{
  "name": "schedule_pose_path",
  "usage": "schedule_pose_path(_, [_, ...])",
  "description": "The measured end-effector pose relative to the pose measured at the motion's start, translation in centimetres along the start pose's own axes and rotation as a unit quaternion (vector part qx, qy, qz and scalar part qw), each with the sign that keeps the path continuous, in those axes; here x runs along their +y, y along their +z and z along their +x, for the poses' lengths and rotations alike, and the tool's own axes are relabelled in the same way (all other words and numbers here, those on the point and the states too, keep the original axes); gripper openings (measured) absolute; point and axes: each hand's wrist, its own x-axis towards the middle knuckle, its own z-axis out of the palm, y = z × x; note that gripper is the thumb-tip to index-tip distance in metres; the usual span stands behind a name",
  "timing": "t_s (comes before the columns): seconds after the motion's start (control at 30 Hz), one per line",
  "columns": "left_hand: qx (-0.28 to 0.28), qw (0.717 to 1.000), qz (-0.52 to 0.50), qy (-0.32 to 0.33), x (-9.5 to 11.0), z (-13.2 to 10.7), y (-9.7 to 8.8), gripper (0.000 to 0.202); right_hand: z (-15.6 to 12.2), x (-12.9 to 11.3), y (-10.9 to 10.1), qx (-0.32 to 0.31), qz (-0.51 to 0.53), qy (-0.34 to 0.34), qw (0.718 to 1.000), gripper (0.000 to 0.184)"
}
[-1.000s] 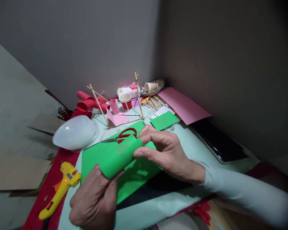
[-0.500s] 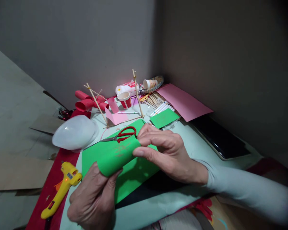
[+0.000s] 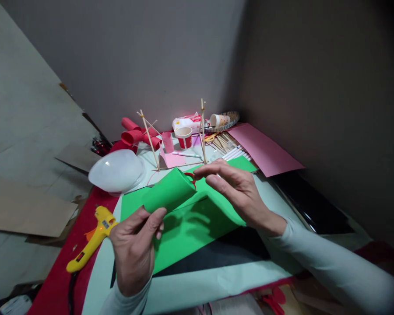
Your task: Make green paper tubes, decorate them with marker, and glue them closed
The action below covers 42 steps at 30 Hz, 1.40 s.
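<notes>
A green paper sheet (image 3: 190, 232) lies in front of me, its far end rolled into a loose tube (image 3: 170, 192) lifted off the table. My left hand (image 3: 134, 245) pinches the near end of that tube between thumb and fingers. My right hand (image 3: 236, 192) hovers at the tube's far right end, fingers stretched out and apart, with the paper's unrolled edge under its palm. Red scissor handles (image 3: 192, 176) peek out just behind the tube.
A yellow glue gun (image 3: 93, 238) lies on red paper at the left, beside a white plastic dome (image 3: 116, 170). Behind stand crossed wooden sticks (image 3: 149, 140), red paper rolls (image 3: 134, 133), a red-and-white cup (image 3: 184, 137), markers and a pink sheet (image 3: 265, 151). Walls close in behind and right.
The tube has loosened and lifted: my right hand let go of its end and spread its fingers. My left hand shifted from cupping the tube to pinching its near end. The camera swung slightly.
</notes>
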Motion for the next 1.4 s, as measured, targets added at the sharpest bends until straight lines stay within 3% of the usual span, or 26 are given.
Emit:
schedule_pose_path(0.23, [0.001,0.997,-0.054,-0.053,0.6,0.2,0.9,0.025,0.0,0.7,0.8,-0.016,-0.060,-0.096,0.993,0.010])
schedule_pose_path(0.4, [0.005,0.987,-0.091,-0.130,1.1,0.3,1.3,0.034,-0.3,1.0,0.9,-0.021,-0.081,-0.094,0.992,0.007])
schedule_pose_path(0.47, [0.004,0.984,-0.096,-0.149,1.0,0.5,1.3,0.039,-0.4,1.1,1.0,-0.025,-0.071,-0.062,0.995,0.010])
schedule_pose_path(0.57, [-0.002,0.981,-0.093,-0.169,0.8,0.7,1.2,0.041,-0.6,1.4,1.4,-0.035,-0.012,0.048,0.998,0.012])
schedule_pose_path(0.67, [-0.014,0.980,-0.083,-0.183,0.5,1.0,1.1,0.043,-0.8,1.8,1.9,-0.041,0.081,0.168,0.982,0.016])
schedule_pose_path(0.73, [-0.021,0.981,-0.073,-0.178,0.3,1.1,1.1,0.043,-0.9,2.0,2.2,-0.035,0.118,0.212,0.969,0.019])
schedule_pose_path(1.0, [-0.030,0.991,-0.011,-0.128,-0.8,0.8,0.3,0.035,-1.1,2.4,2.2,0.011,0.144,0.235,0.961,0.021])
schedule_pose_path(1.1, [-0.044,0.993,-0.021,-0.106,-0.6,0.8,0.2,0.033,-0.9,3.0,1.8,0.026,0.213,0.263,0.941,0.023])
schedule_pose_path(1.2, [-0.034,0.996,-0.015,-0.085,-0.3,0.9,0.0,0.029,-0.5,3.3,1.3,0.021,0.262,0.297,0.918,0.029])
schedule_pose_path(1.4, [0.000,0.998,-0.011,-0.058,-0.3,0.9,-0.1,0.025,0.4,2.9,0.8,-0.005,0.279,0.338,0.899,0.037])
